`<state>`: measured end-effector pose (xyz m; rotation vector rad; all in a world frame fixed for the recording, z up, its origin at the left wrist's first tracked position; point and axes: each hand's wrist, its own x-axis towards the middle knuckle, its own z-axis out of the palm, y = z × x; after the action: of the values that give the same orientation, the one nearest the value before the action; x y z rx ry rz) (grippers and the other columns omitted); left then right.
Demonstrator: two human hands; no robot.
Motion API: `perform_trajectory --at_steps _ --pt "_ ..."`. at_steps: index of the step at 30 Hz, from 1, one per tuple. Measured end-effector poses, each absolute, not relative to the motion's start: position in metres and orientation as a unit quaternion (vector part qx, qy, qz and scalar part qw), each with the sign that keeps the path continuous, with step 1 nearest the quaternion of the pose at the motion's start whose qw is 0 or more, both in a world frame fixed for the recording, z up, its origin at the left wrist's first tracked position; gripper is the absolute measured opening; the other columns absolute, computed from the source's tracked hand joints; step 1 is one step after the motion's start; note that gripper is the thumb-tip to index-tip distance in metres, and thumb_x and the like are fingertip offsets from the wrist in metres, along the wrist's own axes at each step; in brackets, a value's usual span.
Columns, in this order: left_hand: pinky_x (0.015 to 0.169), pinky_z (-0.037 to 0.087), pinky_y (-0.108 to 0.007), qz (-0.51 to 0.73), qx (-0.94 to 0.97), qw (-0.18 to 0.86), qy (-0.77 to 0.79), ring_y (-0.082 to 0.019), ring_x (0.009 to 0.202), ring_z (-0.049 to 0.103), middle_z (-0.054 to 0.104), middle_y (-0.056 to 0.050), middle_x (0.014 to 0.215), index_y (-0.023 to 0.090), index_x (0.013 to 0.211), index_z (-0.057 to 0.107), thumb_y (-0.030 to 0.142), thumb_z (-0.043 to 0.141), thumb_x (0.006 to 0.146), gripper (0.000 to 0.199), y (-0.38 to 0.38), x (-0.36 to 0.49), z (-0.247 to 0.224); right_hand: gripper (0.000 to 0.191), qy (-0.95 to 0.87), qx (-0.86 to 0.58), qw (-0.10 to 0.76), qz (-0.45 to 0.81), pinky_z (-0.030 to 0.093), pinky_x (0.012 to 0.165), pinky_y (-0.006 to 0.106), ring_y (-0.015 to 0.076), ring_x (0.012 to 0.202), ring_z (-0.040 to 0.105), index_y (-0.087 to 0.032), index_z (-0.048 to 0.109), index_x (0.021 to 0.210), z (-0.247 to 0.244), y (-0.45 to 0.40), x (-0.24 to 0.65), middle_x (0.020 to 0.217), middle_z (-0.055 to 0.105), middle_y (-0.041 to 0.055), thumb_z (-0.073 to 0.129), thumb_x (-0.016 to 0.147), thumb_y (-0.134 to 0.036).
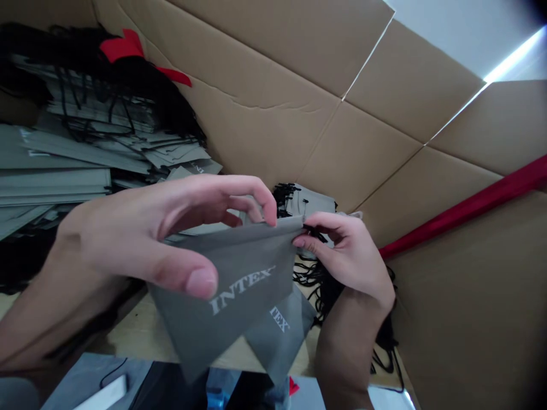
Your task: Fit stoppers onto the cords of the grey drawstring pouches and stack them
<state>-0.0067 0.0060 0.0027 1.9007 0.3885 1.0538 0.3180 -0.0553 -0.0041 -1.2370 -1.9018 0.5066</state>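
Note:
A grey drawstring pouch (252, 293) printed with "INTEX" hangs tilted in front of me. My right hand (342, 245) pinches its top right corner, where a bit of black cord (315, 232) shows between thumb and fingers. My left hand (141, 228) arches over the pouch's left part with thumb and fingers wide apart. Its index fingertip is at the hemmed top edge, and its other fingers are partly hidden behind. Below and behind the held pouch lies a second grey pouch (280, 330) with part of the same lettering.
At the left, grey pouches (55, 185) lie in large stacks with tangled black cords and a red strip (122, 46). Another small stack (314, 199) stands behind my hands. Cardboard walls (256, 102) surround the wooden table (145, 330). A red band (465, 208) crosses the right wall.

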Motion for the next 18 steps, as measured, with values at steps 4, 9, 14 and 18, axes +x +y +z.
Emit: perform_trajectory --at_steps 4,9,14,18 --pt "0.078 0.068 -0.033 0.377 0.795 0.441 0.177 -0.024 0.099 0.081 0.083 -0.006 0.107 0.025 0.116 0.08 0.058 0.095 0.099 0.041 0.003 0.02 -0.004 0.005 -0.786 -0.477 0.36 0.159 0.057 0.072 0.031 0.0188 0.082 0.079 -0.025 0.088 0.097 -0.002 -0.061 0.309 0.092 0.09 -0.0005 0.09 0.099 -0.021" --pt "0.072 0.062 -0.027 0.341 0.812 0.436 0.184 -0.018 0.094 0.081 0.084 -0.003 0.111 0.024 0.115 0.079 0.041 0.083 0.107 0.019 0.001 0.046 -0.01 0.01 -0.775 -0.469 0.388 0.169 0.062 0.076 0.031 0.0178 0.082 0.081 -0.025 0.087 0.101 -0.002 -0.067 0.295 0.095 0.09 -0.0007 0.095 0.098 -0.02" --pt "0.054 0.047 -0.022 0.41 0.783 0.433 0.177 -0.01 0.067 0.065 0.075 0.003 0.084 0.021 0.1 0.078 0.023 0.081 0.101 0.003 -0.002 0.051 -0.011 0.03 -0.722 -0.421 0.525 0.162 0.069 0.078 0.031 0.0184 0.088 0.083 -0.03 0.084 0.115 -0.006 -0.068 0.289 0.103 0.087 -0.0023 0.103 0.094 -0.017" --pt "0.06 0.057 -0.022 0.443 0.753 0.465 0.142 -0.012 0.073 0.071 0.077 0.001 0.088 0.021 0.101 0.079 0.022 0.087 0.099 0.008 -0.005 0.056 -0.013 0.021 -0.735 -0.394 0.539 0.116 0.069 0.078 0.035 0.0202 0.091 0.082 -0.031 0.088 0.114 -0.009 -0.07 0.29 0.106 0.088 -0.0005 0.099 0.101 -0.018"
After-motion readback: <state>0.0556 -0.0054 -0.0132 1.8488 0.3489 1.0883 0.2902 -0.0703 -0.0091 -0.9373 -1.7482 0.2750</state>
